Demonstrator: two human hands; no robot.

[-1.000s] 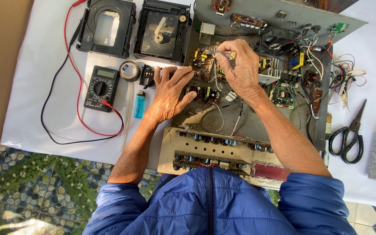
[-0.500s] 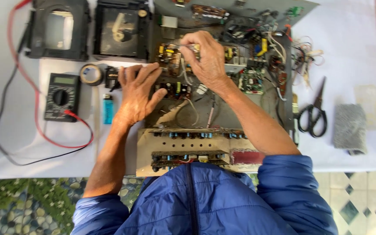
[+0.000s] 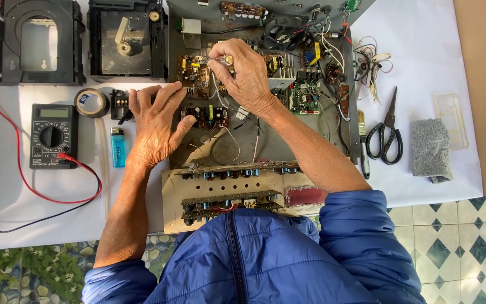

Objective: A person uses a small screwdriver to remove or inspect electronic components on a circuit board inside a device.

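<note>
An opened grey metal chassis (image 3: 333,141) full of circuit boards and wiring lies on a white sheet. My left hand (image 3: 156,121) rests flat, fingers spread, on the chassis's left edge beside a brown circuit board (image 3: 195,76). My right hand (image 3: 246,73) is closed around a thin metal tool (image 3: 220,58), its tip over that brown board. A front panel (image 3: 232,191) with rows of blue knobs stands at the near side, next to my blue jacket.
Left of the chassis lie a black multimeter (image 3: 53,136) with red and black leads, a tape roll (image 3: 91,102), a blue lighter (image 3: 118,147) and two black disc mechanisms (image 3: 125,39). On the right are scissors (image 3: 386,135), a brush, a grey sponge (image 3: 430,149) and a clear case.
The camera view has shifted, so everything sits further left and lower in frame. My hands stay on the same spots of the chassis, the right one still over the brown board.
</note>
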